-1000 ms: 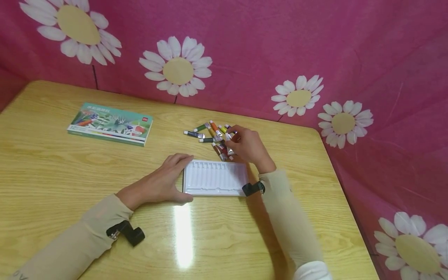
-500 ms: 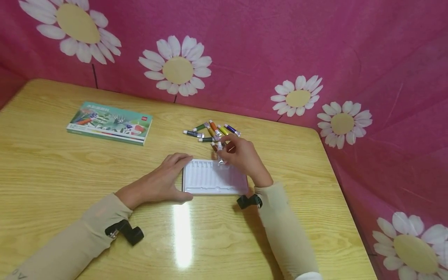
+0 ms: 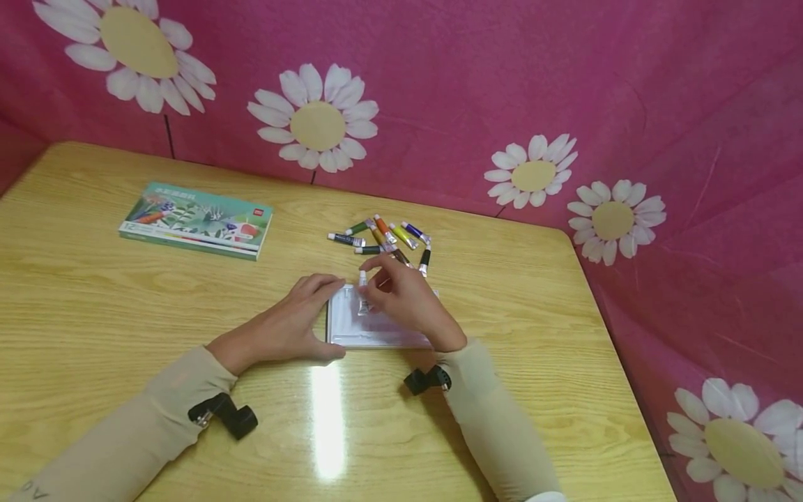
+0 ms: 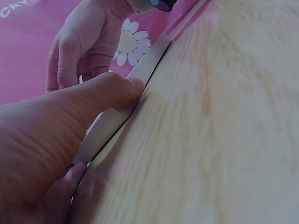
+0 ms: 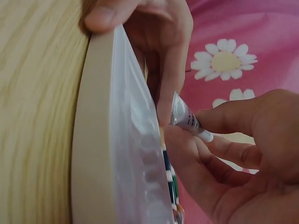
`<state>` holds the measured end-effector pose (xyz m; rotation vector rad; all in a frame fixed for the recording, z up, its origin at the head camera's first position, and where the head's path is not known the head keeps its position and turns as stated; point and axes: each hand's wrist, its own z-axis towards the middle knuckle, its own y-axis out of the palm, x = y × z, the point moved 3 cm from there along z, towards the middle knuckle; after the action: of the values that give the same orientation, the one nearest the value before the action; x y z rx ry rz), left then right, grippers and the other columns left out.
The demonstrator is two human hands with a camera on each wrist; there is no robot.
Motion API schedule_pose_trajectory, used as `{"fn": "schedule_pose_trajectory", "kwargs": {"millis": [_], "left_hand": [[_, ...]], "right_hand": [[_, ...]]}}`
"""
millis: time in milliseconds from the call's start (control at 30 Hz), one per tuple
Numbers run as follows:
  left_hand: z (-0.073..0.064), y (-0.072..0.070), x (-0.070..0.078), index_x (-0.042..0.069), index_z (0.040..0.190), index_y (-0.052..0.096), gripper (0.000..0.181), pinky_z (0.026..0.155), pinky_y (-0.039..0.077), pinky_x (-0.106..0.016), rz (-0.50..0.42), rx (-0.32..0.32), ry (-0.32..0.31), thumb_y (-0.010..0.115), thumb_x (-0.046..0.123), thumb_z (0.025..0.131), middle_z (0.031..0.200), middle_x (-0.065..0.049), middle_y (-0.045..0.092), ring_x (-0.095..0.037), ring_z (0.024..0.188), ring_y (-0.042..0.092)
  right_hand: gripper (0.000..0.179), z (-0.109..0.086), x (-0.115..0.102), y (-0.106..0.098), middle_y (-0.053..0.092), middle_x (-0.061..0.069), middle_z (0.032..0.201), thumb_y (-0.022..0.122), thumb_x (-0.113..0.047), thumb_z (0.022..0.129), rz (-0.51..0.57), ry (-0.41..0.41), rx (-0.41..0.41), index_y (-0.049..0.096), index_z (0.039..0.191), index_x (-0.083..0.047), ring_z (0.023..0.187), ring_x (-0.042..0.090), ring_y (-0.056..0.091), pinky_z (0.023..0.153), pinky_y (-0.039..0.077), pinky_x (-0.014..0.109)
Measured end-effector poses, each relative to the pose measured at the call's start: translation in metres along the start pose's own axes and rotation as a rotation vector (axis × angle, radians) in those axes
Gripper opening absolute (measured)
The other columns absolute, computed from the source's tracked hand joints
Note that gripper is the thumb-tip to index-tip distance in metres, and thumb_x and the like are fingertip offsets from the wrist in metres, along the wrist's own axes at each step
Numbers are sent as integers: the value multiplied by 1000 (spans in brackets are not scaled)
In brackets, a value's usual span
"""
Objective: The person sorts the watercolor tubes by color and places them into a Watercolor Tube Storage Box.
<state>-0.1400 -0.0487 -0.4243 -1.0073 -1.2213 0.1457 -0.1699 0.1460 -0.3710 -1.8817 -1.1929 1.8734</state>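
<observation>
A white plastic paint-tube tray [image 3: 348, 331] with narrow grooves lies on the wooden table. My left hand [image 3: 285, 326] grips its left end, thumb on the near edge and fingers at the far corner; in the left wrist view the thumb [image 4: 122, 89] presses the tray's side wall. Over the tray's left part, my right hand [image 3: 408, 296] pinches a small white paint tube [image 3: 363, 289], cap pointing away from me. The right wrist view shows the tube [image 5: 188, 116] between thumb and fingers, its flat crimped end free. The right hand hides much of the tray.
Several coloured paint tubes [image 3: 383, 233] lie in a loose pile just beyond the tray. A green illustrated paint box [image 3: 197, 222] lies at the back left. A pink cloth with daisies [image 3: 426, 97] hangs behind the table [image 3: 502, 272].
My right hand has carried the white paint tube from the pile leftward and nearer, over the tray's left part. The left hand has stayed on the tray.
</observation>
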Motion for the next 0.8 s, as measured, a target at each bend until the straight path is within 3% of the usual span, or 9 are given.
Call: {"fn": "schedule_pose_trajectory", "kwargs": {"millis": [267,533,800], "left_hand": [[0,0,1,3,160,34,111,123,39,-57,7,7,14,88,50,75,161,-16,35,-35,151,32],[0,0,2,1,160,33,112,124,37,-56,2,11,24,88,47,75,161,-18,35,-36,151,32],[0,0,2,0,158,37,109,124,37,-56,3,26,44,88,46,74,160,-18,37,-36,149,34]], "right_hand": [[29,2,-7,15,71,12,95,67,-15,100,73,-4,-16,57,127,-10,73,11,71,68,57,23],[22,1,-6,27,69,6,95,64,-18,102,53,31,-60,57,123,-13,74,11,68,72,56,25],[22,0,-6,33,69,7,94,66,-16,101,66,37,-48,56,120,-9,73,9,68,72,56,23]]}}
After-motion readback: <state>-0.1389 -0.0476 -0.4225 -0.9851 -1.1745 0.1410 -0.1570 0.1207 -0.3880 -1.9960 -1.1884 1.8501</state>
